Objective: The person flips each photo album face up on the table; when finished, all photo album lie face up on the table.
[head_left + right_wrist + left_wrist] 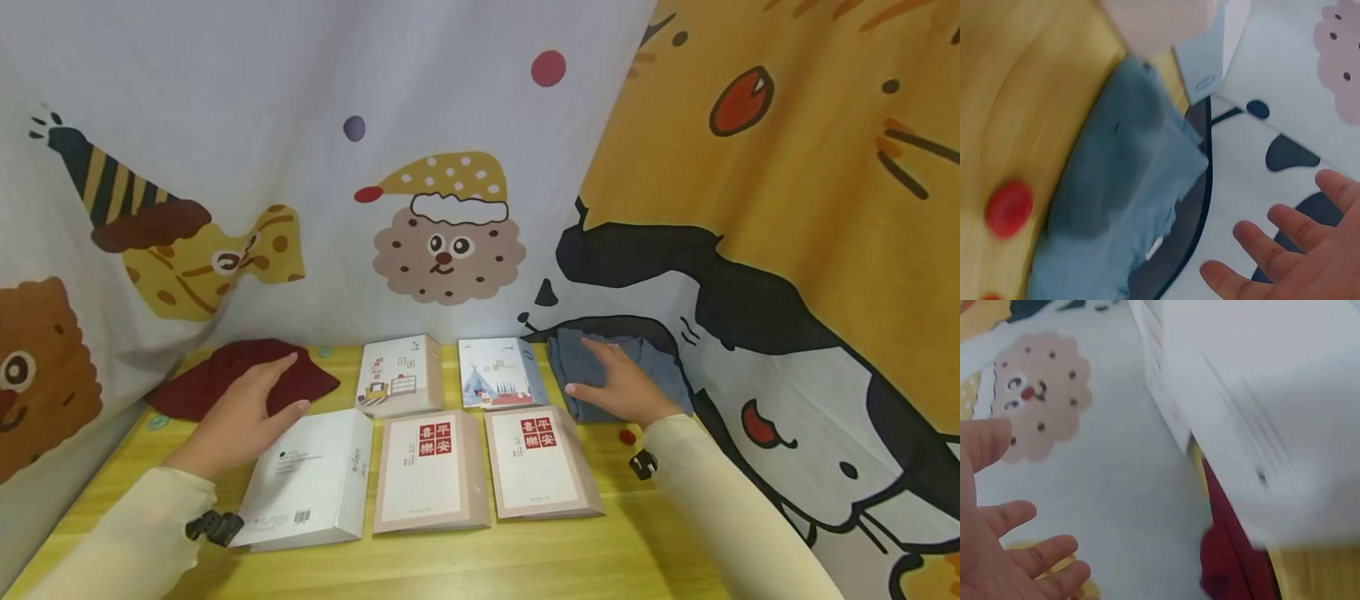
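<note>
L hand (251,408) & R hand (626,383): grip released on both, fingers spread, nothing held. L hovers over the maroon hat (217,379), far left, thumb by the white box (300,479), near left; R over the folded blue cloth (1116,165), far right. IMO any pickup wants fingers well under the cloth's folds, hat pinched at its brim, w/o knocking the two red-print boxes (420,492), near centre on the tabletop (450,571).
</note>
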Motion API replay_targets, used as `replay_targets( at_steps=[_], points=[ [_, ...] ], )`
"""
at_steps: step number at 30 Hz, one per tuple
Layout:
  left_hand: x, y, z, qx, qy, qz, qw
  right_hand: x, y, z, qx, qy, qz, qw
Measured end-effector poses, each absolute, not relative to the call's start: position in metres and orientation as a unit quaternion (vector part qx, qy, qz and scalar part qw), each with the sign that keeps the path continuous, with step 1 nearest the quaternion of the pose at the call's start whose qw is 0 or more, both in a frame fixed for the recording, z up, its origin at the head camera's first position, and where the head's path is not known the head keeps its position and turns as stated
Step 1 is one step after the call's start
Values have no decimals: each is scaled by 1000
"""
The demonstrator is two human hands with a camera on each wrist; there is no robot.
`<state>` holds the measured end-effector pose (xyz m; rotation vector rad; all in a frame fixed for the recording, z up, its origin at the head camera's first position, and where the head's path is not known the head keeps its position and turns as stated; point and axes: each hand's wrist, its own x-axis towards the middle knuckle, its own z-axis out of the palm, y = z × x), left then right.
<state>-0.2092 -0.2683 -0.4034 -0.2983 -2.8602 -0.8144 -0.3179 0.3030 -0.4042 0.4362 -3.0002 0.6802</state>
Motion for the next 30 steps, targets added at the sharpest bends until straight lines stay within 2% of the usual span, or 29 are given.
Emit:
replay_targets(
  at_steps=[17,24,30],
  points=[
    [-240,-175,-417,-147,-900,-411,14,-341,259,-431,149,-935,317,-61],
    [-257,-141,-422,-119,-879,-458,-60,-354,246,-436,156,-938,298,-84],
    [-271,-118,-423,-108,-870,-474,-82,-361,235,-438,146,-937,297,-113]
  ],
)
